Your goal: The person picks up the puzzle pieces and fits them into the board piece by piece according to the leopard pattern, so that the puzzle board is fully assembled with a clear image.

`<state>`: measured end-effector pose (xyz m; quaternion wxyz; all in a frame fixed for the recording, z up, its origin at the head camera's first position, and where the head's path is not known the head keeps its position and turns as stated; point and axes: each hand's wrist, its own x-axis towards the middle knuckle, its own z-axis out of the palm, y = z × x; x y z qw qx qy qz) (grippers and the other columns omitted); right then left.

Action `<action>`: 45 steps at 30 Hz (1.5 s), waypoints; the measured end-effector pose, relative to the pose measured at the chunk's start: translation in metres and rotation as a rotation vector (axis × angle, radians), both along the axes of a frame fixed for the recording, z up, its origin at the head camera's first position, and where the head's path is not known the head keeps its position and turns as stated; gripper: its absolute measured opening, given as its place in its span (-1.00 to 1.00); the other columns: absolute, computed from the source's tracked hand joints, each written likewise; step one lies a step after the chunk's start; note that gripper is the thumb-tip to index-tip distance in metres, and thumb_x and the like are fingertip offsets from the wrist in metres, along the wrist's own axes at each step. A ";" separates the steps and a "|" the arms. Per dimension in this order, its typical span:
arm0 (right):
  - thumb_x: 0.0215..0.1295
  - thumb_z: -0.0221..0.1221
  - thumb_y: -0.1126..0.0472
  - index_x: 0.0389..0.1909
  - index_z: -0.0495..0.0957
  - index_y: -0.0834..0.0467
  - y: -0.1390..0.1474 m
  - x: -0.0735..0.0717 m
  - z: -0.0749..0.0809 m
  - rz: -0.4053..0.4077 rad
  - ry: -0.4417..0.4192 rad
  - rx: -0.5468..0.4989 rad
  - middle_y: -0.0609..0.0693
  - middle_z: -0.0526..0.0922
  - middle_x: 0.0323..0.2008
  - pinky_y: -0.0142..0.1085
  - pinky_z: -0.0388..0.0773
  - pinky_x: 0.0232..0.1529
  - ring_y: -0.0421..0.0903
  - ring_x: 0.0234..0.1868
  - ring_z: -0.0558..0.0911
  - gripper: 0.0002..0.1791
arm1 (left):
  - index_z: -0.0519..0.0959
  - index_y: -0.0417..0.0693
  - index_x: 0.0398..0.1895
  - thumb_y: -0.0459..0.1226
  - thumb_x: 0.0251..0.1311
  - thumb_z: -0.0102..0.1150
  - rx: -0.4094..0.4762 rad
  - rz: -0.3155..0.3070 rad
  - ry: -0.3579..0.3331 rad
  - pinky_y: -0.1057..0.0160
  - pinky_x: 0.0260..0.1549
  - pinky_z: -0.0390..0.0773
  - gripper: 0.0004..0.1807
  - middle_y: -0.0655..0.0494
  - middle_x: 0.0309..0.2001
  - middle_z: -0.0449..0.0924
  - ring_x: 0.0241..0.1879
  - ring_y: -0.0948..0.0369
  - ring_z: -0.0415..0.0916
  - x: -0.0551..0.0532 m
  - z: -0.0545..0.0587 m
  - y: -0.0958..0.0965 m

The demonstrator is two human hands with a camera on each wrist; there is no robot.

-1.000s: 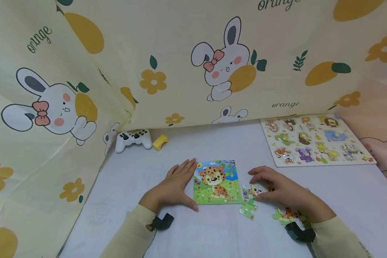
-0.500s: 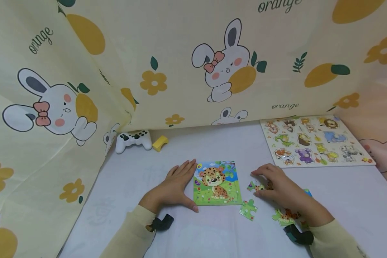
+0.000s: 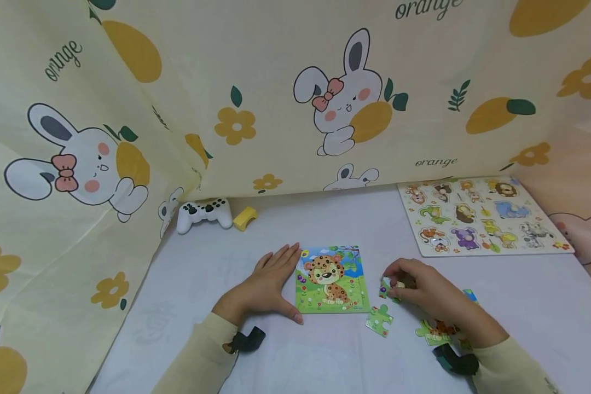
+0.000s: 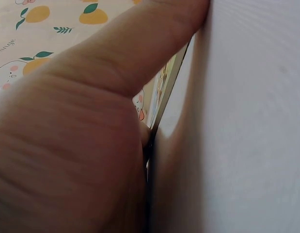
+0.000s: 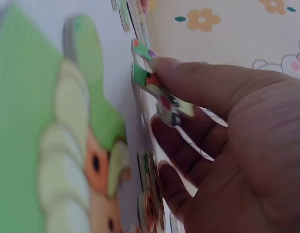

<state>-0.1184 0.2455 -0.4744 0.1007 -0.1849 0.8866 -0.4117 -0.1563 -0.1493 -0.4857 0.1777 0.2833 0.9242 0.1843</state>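
Note:
A square leopard picture board (image 3: 332, 280) lies on the white cloth. My left hand (image 3: 263, 287) rests flat along its left side, fingers straight, the thumb near the lower left corner. To the right of the board, my right hand (image 3: 426, 290) pinches a jigsaw puzzle piece (image 5: 164, 99) between thumb and fingers. In the right wrist view this piece stands tilted and shows green, a purple patch and part of the animal's face. A loose green puzzle piece (image 3: 380, 320) lies by the board's lower right corner. Several more puzzle pieces (image 3: 438, 331) lie beneath the right wrist, partly hidden.
An animal peg-puzzle board (image 3: 477, 219) lies at the back right. A white game controller (image 3: 204, 213) and a yellow arched block (image 3: 245, 218) sit at the back left. A bunny-print curtain (image 3: 276, 98) hangs behind and along the left side.
The right hand has drawn its puzzle piece up and right, away from the loose green piece, and the piece has tilted in its fingers. The left hand has stayed put.

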 end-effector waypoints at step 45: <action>0.55 0.31 0.37 0.06 0.70 0.25 -0.084 0.006 0.010 -0.004 -0.016 -0.262 -0.07 0.69 -0.23 -0.30 0.67 -0.27 -0.10 -0.26 0.66 -0.85 | -0.22 0.01 0.83 0.51 -0.26 0.62 -0.001 -0.002 -0.008 -0.07 0.61 -0.39 0.72 0.22 0.78 -0.41 0.71 0.21 -0.53 -0.001 -0.001 -0.001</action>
